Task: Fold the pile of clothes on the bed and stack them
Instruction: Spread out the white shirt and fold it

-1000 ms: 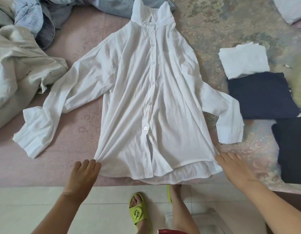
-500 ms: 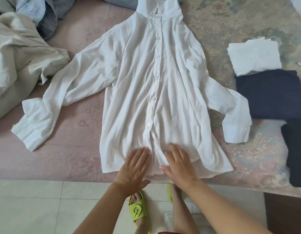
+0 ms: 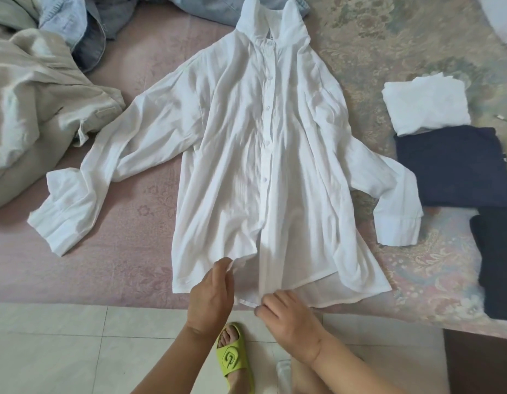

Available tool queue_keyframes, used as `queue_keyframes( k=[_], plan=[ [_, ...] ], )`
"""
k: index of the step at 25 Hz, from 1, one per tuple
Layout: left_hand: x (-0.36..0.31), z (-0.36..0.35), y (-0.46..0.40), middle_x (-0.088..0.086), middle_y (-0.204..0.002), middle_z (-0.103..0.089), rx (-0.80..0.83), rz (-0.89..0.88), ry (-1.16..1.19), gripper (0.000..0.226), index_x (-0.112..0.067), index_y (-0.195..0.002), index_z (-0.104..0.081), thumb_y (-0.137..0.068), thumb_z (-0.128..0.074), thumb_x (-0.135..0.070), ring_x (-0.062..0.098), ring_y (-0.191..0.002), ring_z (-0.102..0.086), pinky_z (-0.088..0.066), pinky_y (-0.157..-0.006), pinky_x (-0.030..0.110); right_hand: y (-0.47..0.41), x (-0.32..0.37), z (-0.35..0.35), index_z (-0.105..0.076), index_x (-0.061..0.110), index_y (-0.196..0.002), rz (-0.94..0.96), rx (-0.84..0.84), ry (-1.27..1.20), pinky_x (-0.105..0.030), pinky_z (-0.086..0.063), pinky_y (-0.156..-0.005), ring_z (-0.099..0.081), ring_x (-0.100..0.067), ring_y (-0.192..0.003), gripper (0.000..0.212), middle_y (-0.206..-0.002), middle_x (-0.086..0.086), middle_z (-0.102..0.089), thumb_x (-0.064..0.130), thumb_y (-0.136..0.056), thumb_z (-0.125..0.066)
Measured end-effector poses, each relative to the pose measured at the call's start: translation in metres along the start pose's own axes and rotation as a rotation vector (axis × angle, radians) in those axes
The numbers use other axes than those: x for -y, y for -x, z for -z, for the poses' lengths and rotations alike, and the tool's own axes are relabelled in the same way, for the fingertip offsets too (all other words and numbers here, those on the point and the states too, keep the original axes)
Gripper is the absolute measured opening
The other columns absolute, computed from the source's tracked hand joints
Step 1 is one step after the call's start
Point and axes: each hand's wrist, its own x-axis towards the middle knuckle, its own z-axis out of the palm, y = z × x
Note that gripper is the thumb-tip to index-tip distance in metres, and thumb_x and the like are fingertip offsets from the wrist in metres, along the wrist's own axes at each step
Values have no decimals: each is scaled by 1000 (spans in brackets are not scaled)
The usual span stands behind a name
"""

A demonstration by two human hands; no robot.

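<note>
A white button-up shirt (image 3: 258, 155) lies face up and spread out on the bed, collar at the far side and both sleeves out to the sides. My left hand (image 3: 211, 297) pinches the left front panel's lower corner near the hem. My right hand (image 3: 286, 317) pinches the bottom end of the button placket at the bed's edge. Unfolded clothes wait at the far left: a beige garment (image 3: 33, 100) and denim pieces (image 3: 84, 32). Folded items lie at the right: a white one (image 3: 427, 105) and two dark navy ones (image 3: 454, 166), (image 3: 499, 263).
The pink patterned bed cover (image 3: 118, 251) ends at a tiled floor (image 3: 61, 345) in front of me. My foot in a green slipper (image 3: 232, 356) stands below the hem. A white pillow corner (image 3: 502, 15) shows at the top right.
My hands went from the hem's outer corners to its middle, pressing flat. Now both are pinching the shirt's lower front edges, with the left panel's corner lifted slightly.
</note>
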Motion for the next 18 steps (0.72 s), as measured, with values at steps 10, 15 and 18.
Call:
queue_keyframes(
  k=[10, 15, 18],
  plan=[
    [3, -25, 14, -4, -62, -45, 431, -586, -379, 58, -15, -88, -44, -39, -71, 1, 15, -48, -43, -28, -42, 23, 62, -100, 35, -47, 10, -119, -516, 161, 427, -43, -35, -81, -47, -30, -100, 80, -110, -13, -58, 22, -52, -90],
    [-9, -36, 19, -6, -61, -48, 479, -711, -396, 37, -15, -87, -43, -54, -40, 3, 12, -49, -45, -32, -42, 21, 73, -139, 64, -49, 7, -101, -494, 212, 352, -40, -51, -57, -60, -30, -65, 85, -74, -9, -63, -12, -26, -84],
    [-12, -35, 21, -7, -72, -53, 478, -773, -260, 39, -14, -104, -49, -68, -63, -10, 12, -60, -51, -43, -54, 24, 85, -150, 91, -55, 4, -94, -1017, 151, 131, -37, -48, -59, -55, -31, -64, 29, -72, -11, -59, -9, -72, -68]
  ],
)
